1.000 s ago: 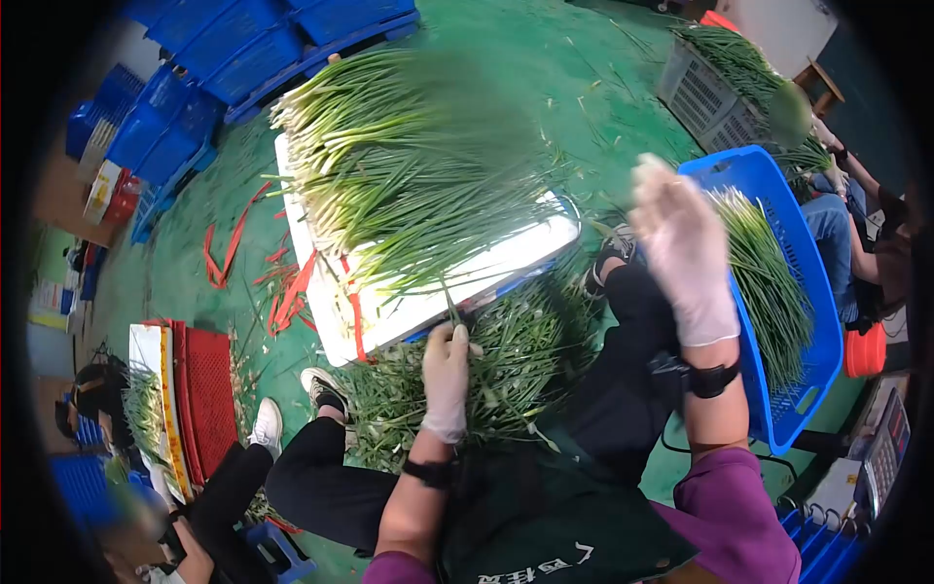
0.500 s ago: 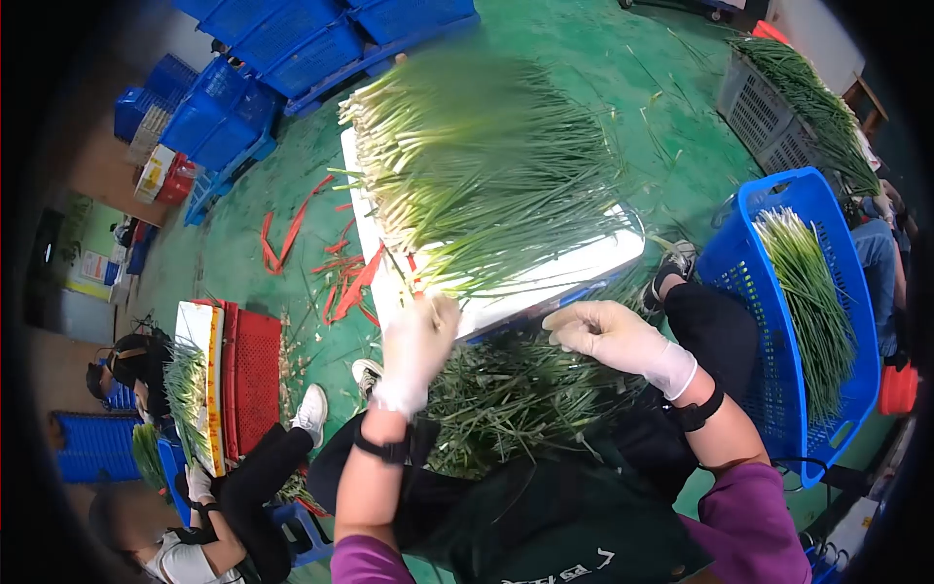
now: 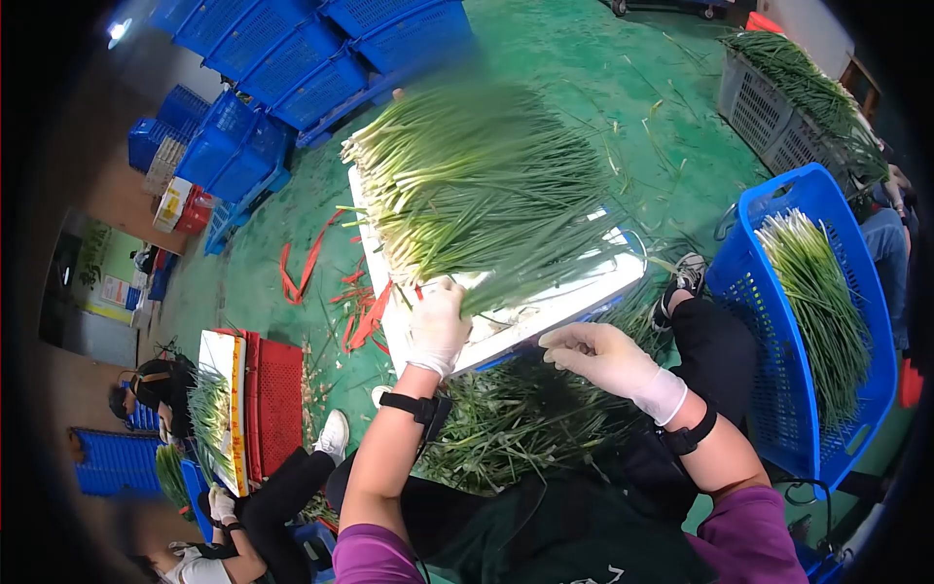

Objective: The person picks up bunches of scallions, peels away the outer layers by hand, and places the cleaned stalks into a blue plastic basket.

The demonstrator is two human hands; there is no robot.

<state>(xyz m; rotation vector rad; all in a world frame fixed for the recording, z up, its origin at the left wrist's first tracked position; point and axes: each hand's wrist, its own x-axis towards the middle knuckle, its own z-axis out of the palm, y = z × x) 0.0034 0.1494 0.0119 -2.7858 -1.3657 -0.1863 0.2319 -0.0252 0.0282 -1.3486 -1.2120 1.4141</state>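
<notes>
A thick pile of green onions (image 3: pixel 467 185) lies across a white board (image 3: pixel 506 336), white root ends to the left and green leaves to the right. My left hand (image 3: pixel 438 321), in a pale glove, is closed on a few green onions at the near edge of the pile; their leaves are blurred and trail right. My right hand (image 3: pixel 608 360), gloved too, hovers by the board's near right edge. Its fingers are loosely stretched, with nothing visible in them. Below both hands lies a heap of loose green leaves (image 3: pixel 525 419).
To the right stands a blue basket (image 3: pixel 778 321) with green onions inside. A grey crate (image 3: pixel 764 112) of greens is behind it. Red strips (image 3: pixel 306 263) litter the green floor. At left, a co-worker's gloved hands (image 3: pixel 222 504) are near another board (image 3: pixel 222 389). Blue crates (image 3: pixel 292 58) are stacked behind.
My left hand has moved slightly up and right to the pile's near edge, and leaves there now sweep right. My right hand has shifted slightly down, its fingers less curled. The view has tilted a little.
</notes>
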